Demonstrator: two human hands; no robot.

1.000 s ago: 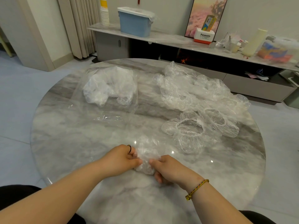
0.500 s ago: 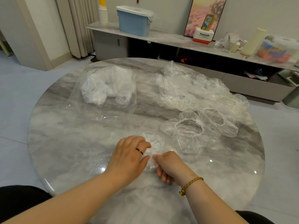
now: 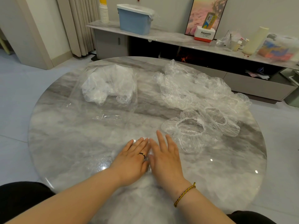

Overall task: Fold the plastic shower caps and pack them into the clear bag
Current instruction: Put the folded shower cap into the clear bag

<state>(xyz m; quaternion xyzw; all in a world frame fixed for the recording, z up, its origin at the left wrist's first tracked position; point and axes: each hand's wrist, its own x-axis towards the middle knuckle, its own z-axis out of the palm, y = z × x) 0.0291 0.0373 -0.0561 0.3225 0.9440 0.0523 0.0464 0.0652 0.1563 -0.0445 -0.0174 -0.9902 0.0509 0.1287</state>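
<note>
- A thin clear plastic shower cap [image 3: 150, 153] lies pressed flat on the table under both hands. Only a pale sliver of it shows in the narrow gap between them; the rest is hidden.
- The left hand [image 3: 132, 160] lies palm down on the cap with its fingers straight and close together. It grips nothing. A black ring [image 3: 142, 155] sits on one finger.
- The right hand [image 3: 165, 157] lies palm down just beside the left, the two almost touching along their inner edges. Its fingers are straight and slightly spread, reaching a little further forward, and it too grips nothing. A braided yellow bracelet [image 3: 184, 194] circles its wrist.
- Just beyond and outward of the right fingertips sits an opened-out clear shower cap [image 3: 189, 128], its gathered rim forming a ring.
- Further beyond the right hand spreads a loose heap of crumpled clear shower caps [image 3: 194, 88], touching that nearer cap.
- Well beyond the left hand lies the clear plastic bag [image 3: 110, 84], with a whitish bundle of caps inside it.
- All of this rests on a round grey-and-white marble table [image 3: 64, 135].
- Past the far edge of the table runs a long low marble-topped sideboard [image 3: 169, 38].
- On the sideboard, from the left-hand side across, stand a stack of paper cups [image 3: 103, 12], a blue plastic tub [image 3: 134, 20], a red-and-white box marked Panasonic [image 3: 204, 33] and a cream cylinder [image 3: 255, 40].
- Beige curtains [image 3: 80, 25] hang at the far left.
</note>
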